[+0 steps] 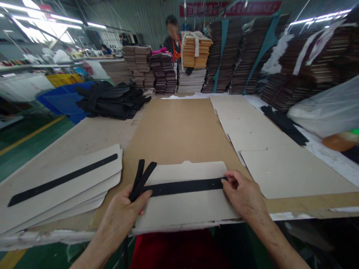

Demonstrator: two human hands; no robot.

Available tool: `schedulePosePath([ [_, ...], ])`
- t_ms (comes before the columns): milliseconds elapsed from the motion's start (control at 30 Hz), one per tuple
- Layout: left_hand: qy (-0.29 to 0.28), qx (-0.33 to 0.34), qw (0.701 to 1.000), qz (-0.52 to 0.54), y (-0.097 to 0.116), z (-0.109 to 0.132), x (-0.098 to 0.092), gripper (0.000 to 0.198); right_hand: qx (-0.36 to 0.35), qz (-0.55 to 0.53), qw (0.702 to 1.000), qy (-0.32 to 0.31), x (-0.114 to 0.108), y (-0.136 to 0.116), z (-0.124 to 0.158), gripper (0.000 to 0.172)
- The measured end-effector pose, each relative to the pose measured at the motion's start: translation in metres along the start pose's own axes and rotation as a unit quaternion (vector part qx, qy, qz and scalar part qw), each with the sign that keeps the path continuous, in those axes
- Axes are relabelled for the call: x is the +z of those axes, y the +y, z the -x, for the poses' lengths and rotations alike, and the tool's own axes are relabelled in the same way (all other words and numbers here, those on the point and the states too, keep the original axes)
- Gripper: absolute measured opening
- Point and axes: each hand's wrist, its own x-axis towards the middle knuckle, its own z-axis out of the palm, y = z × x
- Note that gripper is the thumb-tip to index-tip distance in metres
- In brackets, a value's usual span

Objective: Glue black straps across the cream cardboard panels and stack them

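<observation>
A pale cardboard panel (190,207) lies in front of me near the table's front edge, with a black strip (182,188) stretched across its middle. My left hand (127,207) is closed around a few spare black strips (143,177) that stick up from its fingers. Its thumb also presses the left end of the strip on the panel. At the strip's right end, my right hand (241,190) pinches the tip between thumb and fingers. To the left, several panels (106,164) are fanned in a pile, the top one bearing its own black strip (64,179).
More pale panels (297,175) lie overlapping on the right. A heap of black strips (112,99) rests at the back left, beside a blue bin (56,99). Tall bundled stacks (224,56) line the far side, where a person (172,41) stands. Plastic sheeting (331,106) is at right.
</observation>
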Motion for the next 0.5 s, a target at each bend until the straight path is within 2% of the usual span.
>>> schedulePosePath([
  [133,0.002,0.013,0.999,-0.029,-0.003,-0.004,0.001,0.045,-0.008,-0.001,1.0,0.006,0.002,0.001,0.0,0.024],
  [333,-0.022,0.015,0.999,-0.037,-0.014,-0.015,0.001,0.056,-0.031,0.029,0.999,0.009,0.003,0.0,0.0,0.019],
  [433,-0.018,0.014,0.999,-0.038,-0.009,-0.014,0.001,0.051,-0.052,0.051,0.997,0.017,0.003,-0.002,0.001,0.015],
  [500,-0.008,0.014,0.999,-0.041,-0.004,-0.009,0.001,0.045,-0.093,0.071,0.992,0.039,0.003,-0.001,0.002,0.016],
])
